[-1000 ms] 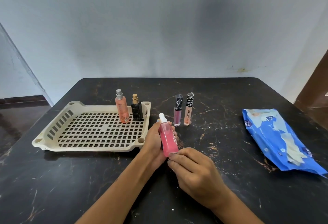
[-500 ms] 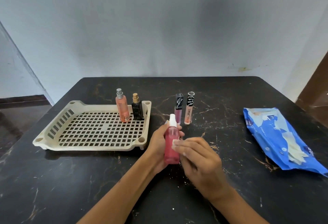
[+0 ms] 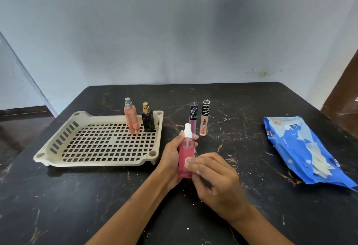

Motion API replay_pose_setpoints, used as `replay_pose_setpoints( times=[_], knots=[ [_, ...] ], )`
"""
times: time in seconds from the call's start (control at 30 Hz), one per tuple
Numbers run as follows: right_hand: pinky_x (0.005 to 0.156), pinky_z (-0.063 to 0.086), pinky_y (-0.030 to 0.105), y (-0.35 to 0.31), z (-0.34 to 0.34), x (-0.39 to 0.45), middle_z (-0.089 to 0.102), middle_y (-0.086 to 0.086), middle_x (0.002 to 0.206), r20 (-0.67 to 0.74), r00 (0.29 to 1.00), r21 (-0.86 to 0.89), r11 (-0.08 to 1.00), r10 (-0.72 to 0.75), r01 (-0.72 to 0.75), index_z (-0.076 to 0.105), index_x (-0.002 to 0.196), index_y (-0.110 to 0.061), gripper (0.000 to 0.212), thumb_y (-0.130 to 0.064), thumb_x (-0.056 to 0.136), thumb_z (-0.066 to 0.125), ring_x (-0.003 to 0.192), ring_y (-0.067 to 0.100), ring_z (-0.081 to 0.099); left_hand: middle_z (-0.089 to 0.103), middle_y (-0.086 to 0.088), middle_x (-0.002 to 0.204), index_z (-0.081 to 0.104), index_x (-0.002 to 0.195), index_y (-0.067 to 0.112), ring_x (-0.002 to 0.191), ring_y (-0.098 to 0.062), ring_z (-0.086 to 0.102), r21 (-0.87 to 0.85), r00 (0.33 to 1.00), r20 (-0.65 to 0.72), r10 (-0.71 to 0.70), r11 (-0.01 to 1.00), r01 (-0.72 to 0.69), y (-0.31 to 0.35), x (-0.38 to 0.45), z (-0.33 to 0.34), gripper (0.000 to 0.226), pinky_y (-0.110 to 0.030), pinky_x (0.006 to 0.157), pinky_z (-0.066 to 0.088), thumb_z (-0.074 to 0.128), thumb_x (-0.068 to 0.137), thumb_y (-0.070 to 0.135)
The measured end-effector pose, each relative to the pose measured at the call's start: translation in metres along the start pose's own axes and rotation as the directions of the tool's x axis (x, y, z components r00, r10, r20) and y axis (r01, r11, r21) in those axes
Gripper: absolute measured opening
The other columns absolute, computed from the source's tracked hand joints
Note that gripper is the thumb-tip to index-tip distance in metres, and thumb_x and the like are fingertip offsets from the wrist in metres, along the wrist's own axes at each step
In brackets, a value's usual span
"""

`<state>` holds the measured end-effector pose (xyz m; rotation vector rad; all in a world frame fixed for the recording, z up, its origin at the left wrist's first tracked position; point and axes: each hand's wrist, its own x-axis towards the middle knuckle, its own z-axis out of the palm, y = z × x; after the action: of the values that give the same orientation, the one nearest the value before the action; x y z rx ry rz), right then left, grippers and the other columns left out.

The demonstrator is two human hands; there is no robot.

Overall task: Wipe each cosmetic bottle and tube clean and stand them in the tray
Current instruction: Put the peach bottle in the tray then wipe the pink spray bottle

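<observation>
Wiping continues: left hand [image 3: 172,159] grips pink spray bottle [image 3: 186,159] upright; right hand [image 3: 211,175] fingers curl onto its side, cloth unseen; rotate bottle fully, then stand it in tray [image 3: 58,157] at 10 o'clock

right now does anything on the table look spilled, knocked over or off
Nothing is knocked over: both bottles in the tray and both lip gloss tubes stand upright. The one oddity is pale specks scattered on the dark table. The wipes pack lies crumpled at the right.

Black marble-veined table [image 3: 251,215] against a pale grey wall [image 3: 174,21].
</observation>
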<state>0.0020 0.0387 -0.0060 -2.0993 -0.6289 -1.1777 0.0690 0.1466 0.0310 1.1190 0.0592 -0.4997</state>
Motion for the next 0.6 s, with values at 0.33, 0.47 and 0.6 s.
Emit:
replay_pose_setpoints(
  times=[0.33,0.47,0.6],
  knots=[
    [0.084,0.053,0.021,0.002,-0.001,0.006,0.069,0.0,0.098,-0.068,0.97,0.063,0.972,0.232,-0.228,0.075,0.096,-0.006,0.017,0.0,0.083,0.067,0.095,0.007,0.065,0.057,-0.004,0.071,0.065,0.099,0.006,0.059,-0.011,0.052,-0.021,0.996,0.09,0.015,1.0,-0.014,-0.002,0.003,0.0,0.043,-0.024,0.059,0.046,0.036,0.097,0.036],
    [0.068,0.053,0.023,-0.003,-0.002,0.0,0.067,-0.001,0.084,0.055,0.988,0.113,0.982,0.147,-0.152,0.073,0.079,-0.005,0.011,0.002,0.071,0.069,0.077,0.01,0.063,0.059,-0.002,0.068,0.064,0.107,0.002,0.049,-0.007,0.052,0.028,0.997,-0.046,0.056,0.998,-0.055,0.001,0.003,-0.003,0.044,-0.018,0.047,0.044,0.036,0.098,0.035],
    [0.071,0.051,0.018,-0.004,0.002,-0.002,0.066,0.002,0.084,0.044,0.993,0.067,0.991,0.11,-0.113,0.072,0.078,-0.003,0.011,0.005,0.071,0.07,0.077,0.011,0.062,0.06,-0.006,0.07,0.057,0.1,0.007,0.046,-0.008,0.053,0.027,0.993,-0.057,0.103,0.994,-0.102,0.003,0.0,0.0,0.032,-0.02,0.044,0.044,0.037,0.098,0.032]
  ],
)
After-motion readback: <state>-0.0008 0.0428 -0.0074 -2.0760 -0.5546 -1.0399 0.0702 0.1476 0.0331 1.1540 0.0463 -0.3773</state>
